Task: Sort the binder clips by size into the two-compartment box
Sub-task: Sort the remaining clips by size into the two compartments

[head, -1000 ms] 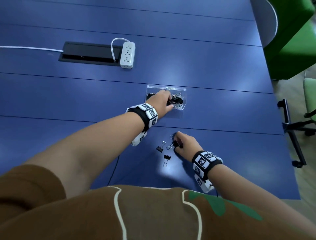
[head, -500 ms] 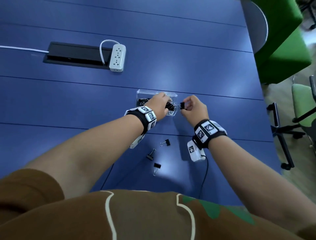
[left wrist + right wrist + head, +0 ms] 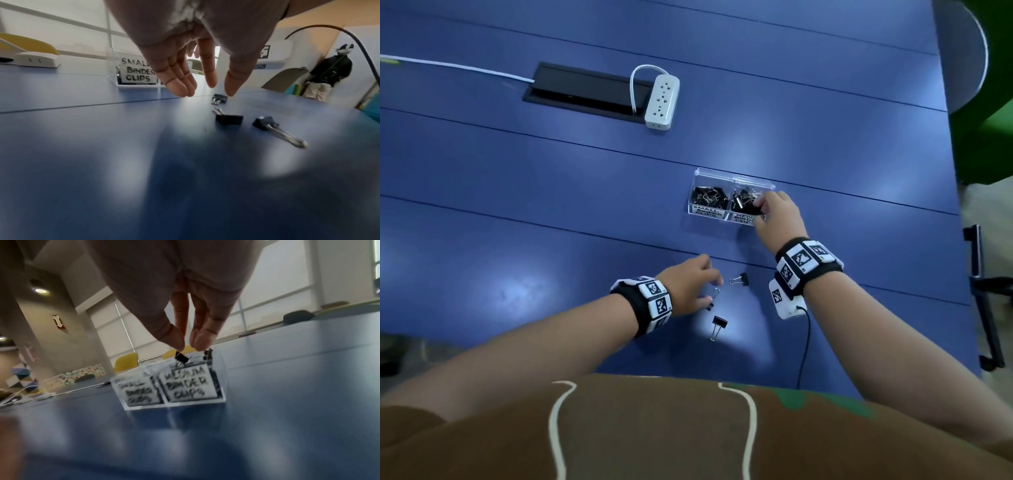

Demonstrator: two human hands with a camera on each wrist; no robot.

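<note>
A clear two-compartment box [image 3: 732, 178] [image 3: 170, 402] holds black binder clips; its left half is labelled SMALL [image 3: 137, 73], its right half MEDIUM [image 3: 187, 384]. My right hand [image 3: 759, 209] [image 3: 190, 345] hovers over the medium side and pinches a black binder clip [image 3: 182, 359] between thumb and fingertip. My left hand [image 3: 712, 291] [image 3: 221, 88] is open with straight fingers just above the table, over three loose clips: one [image 3: 739, 279] [image 3: 220, 99] ahead, one [image 3: 710, 306] [image 3: 228, 118] at my thumb, one [image 3: 718, 325] [image 3: 275, 129] nearer me.
The blue table [image 3: 551, 205] carries a white power strip [image 3: 662, 102] beside a black cable hatch [image 3: 585, 90] at the far left. A cable [image 3: 804, 349] hangs from my right wrist unit. Green chairs [image 3: 989, 102] stand past the table's right edge.
My left hand left the box and came back toward me to the loose clips. My right hand carried its clip from beside the box to over the medium compartment.
</note>
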